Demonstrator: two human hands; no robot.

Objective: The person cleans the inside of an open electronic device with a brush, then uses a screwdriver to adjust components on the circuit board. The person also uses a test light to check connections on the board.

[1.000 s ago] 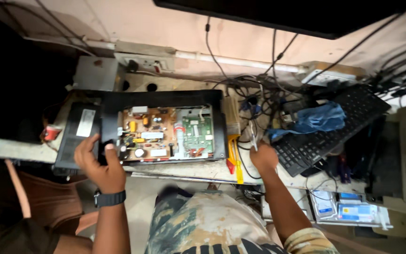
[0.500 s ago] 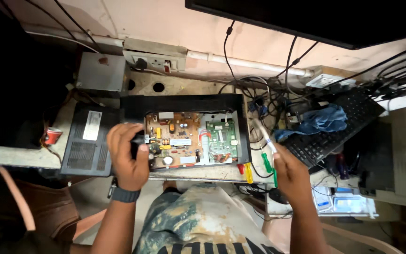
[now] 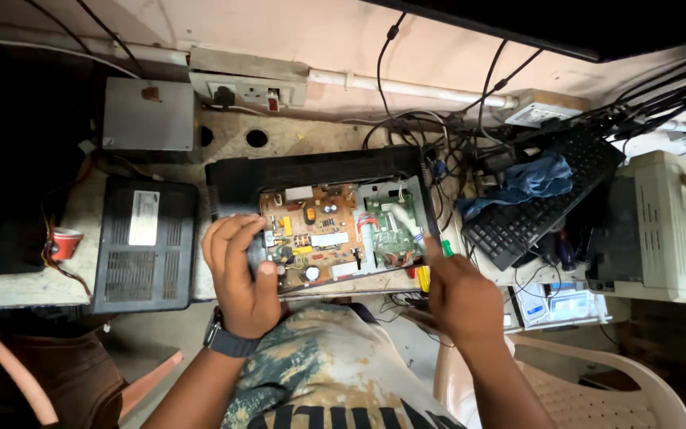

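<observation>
Head view: compared with a second ago, the left hand [image 3: 241, 274] has moved from the black casing's left edge onto the opened device [image 3: 323, 218], and the right hand [image 3: 460, 295] has come in from the cable tangle to the device's right front corner. Both hands are now at the unit, so the work seems to have closed in on the exposed boards. The left hand lies curled over the brown circuit board [image 3: 315, 234], fingers bent, thumb pressing near a round component; I cannot tell whether it grips anything. The right hand is half closed around a screwdriver with a yellow and green handle [image 3: 432, 266], its tip hidden. The device sits mid-tabletop [image 3: 295, 139], its black shell open, showing the brown board crowded with capacitors and coils beside a smaller green board [image 3: 395, 230]. A second black box [image 3: 146, 242] rests to its left, a keyboard [image 3: 545, 202] with a blue cloth [image 3: 529, 179] to its right
</observation>
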